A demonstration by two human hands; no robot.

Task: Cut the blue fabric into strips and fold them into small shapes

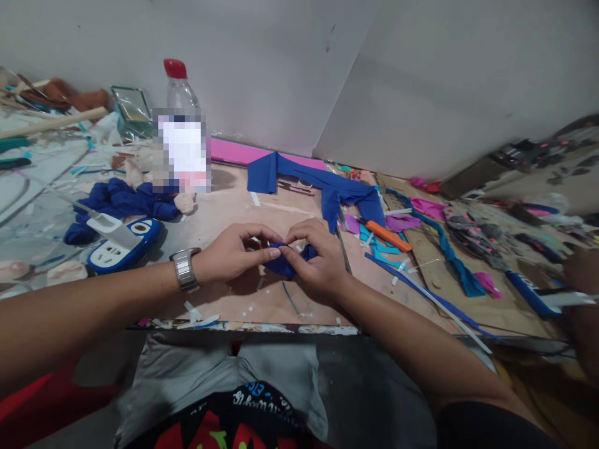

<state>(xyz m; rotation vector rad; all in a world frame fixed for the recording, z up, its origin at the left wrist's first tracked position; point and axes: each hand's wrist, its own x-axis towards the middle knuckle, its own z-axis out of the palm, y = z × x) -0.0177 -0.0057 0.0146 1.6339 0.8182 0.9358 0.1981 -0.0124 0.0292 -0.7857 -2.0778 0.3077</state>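
Observation:
Both hands meet above the middle of the worktable, holding a small piece of blue fabric (282, 267). My left hand (238, 252) pinches its upper left edge between thumb and fingers; a metal watch is on that wrist. My right hand (321, 259) has its fingers closed on the same fabric from the right, and the fingertips of both hands nearly touch. Part of the fabric is hidden behind the fingers. Behind the hands lie larger blue fabric pieces (306, 174).
At left are a blue-and-white power strip (124, 246), bunched blue fabric (133, 201) and a red-capped bottle (176, 70). An orange cutter (384, 235) and fabric strips lie at right. Another person's blurred hand (583, 274) shows at the far right edge.

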